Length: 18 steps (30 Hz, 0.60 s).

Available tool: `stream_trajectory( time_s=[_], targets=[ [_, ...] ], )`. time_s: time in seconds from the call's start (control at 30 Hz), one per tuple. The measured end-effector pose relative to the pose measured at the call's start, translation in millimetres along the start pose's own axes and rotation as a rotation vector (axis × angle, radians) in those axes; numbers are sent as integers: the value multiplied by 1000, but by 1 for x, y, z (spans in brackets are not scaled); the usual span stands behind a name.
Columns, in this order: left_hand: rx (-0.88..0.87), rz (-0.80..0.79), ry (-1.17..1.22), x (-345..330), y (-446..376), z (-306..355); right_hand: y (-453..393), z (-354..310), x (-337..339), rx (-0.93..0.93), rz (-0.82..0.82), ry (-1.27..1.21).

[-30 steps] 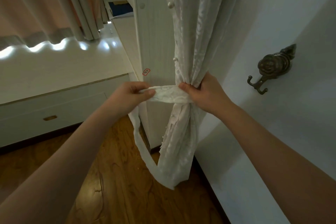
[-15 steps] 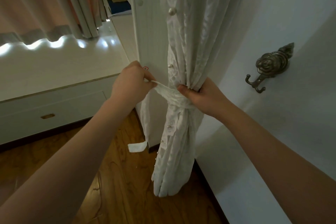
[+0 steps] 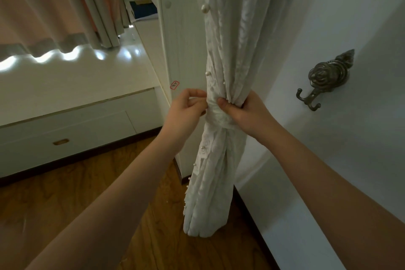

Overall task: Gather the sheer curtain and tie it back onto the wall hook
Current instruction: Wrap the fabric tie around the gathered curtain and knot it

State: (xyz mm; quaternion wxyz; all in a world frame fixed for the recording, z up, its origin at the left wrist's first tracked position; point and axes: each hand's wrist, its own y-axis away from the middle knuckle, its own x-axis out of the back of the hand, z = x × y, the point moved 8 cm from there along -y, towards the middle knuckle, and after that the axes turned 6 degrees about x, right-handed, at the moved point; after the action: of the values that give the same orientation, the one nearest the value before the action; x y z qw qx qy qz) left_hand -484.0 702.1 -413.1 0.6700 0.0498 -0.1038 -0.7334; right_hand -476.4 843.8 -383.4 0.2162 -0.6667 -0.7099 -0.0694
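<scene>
Tension is what this step wants, by my reading: the tie band (image 3: pixel 215 114) is wrapped round the gathered curtain (image 3: pixel 221 72) and needs to stay snug while its free end is brought across to the hook (image 3: pixel 324 81). Slack here would let the folds slide down and the bundle spread, so the wrap should be held flat against the fabric, and one hand should keep the bunch pinned until the band's end is carried rightward. Sheer cloth sewn with small pearls will likely snag or slip, so a firm, even pull suits it better than a tug.

The right hand (image 3: pixel 245 114) grips the bundle from its right side, fingers curled round behind the folds and the thumb pressed across the front onto the band. Just left of it, the left hand (image 3: pixel 186 107) has its fingers curled at the band's left edge, pinching the band's cloth between thumb and fingertips; exactly how much it holds is hidden. The two hands sit close together at the same height, with the wrapped waist between them.

The hook is on the wall well to the right of the right hand, a little above it, and nothing hangs on it yet. Below both hands the curtain's tail drops to the floor (image 3: pixel 109 193).
</scene>
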Motion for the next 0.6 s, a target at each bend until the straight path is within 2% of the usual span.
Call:
stream_trajectory(
  time_s=[0.13,0.2,0.33,0.4,0.47,0.6],
  targets=[
    [-146,-174,-72,-22,27,10,-4,-9,-2,42,51,-21],
    [-165,-196,-140,-28,28,19,-4,-17,-5,126,47,-37],
    [-152,-34,-350,-30,11,37,-1,-8,-10,100,63,-8],
    [-180,42,-398,-31,4,44,0,-13,-11,177,58,-90],
    [-198,100,-385,-27,2,49,0,-14,-12,200,34,-68],
    [-206,89,-251,-17,-2,50,10,-3,-5,77,37,91]
  ],
)
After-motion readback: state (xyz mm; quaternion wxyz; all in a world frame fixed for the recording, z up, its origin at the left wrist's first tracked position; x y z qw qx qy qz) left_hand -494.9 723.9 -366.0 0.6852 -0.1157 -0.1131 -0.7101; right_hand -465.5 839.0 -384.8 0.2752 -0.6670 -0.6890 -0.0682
